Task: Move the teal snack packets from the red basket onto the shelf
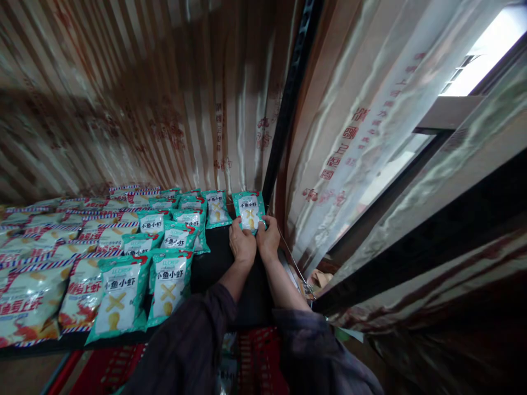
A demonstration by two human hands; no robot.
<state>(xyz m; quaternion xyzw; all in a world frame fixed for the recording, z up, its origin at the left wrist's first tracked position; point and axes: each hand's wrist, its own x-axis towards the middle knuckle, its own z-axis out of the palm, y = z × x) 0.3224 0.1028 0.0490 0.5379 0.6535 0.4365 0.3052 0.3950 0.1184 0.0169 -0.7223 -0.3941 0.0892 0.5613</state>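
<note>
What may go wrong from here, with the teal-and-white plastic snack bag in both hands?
The teal-and-white plastic snack bag in the left hand and right hand might crumple if squeezed hard. It could also knock over the matching bag standing just to its left. The right hand is close to the tall black post and might bump it.

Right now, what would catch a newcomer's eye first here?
Probably the teal snack bag held between the left hand and right hand, near the black post. Then the striped-edged bags crowding the left side of the shelf, with a printed curtain hanging behind them.
</note>
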